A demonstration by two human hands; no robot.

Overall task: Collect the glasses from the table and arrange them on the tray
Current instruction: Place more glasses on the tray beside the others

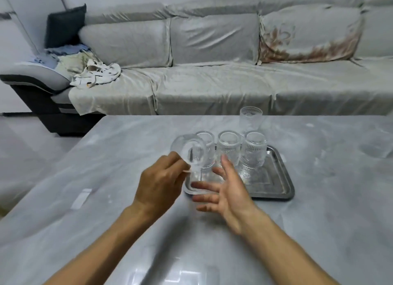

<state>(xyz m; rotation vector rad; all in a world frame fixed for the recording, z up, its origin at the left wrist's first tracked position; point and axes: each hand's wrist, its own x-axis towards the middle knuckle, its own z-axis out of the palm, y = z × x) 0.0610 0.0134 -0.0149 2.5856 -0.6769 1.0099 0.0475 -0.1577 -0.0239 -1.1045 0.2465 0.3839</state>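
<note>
A steel tray (pixel 280 179) lies on the grey marble table (pixel 106 157). Three ribbed clear glasses stand in a row at its far side: left (pixel 207 145), middle (pixel 228 148), right (pixel 254 153). My left hand (pixel 160 183) grips a tilted glass (pixel 189 152) above the tray's left edge, its mouth facing me. My right hand (pixel 225 191) hovers open over the tray's near left part, fingers spread, holding nothing. One more glass (pixel 250 120) stands on the table beyond the tray.
A long grey covered sofa (pixel 212 83) runs behind the table, with a crumpled cloth (pixel 95 75) on its left seat. The table's left edge slants from the far left corner toward me.
</note>
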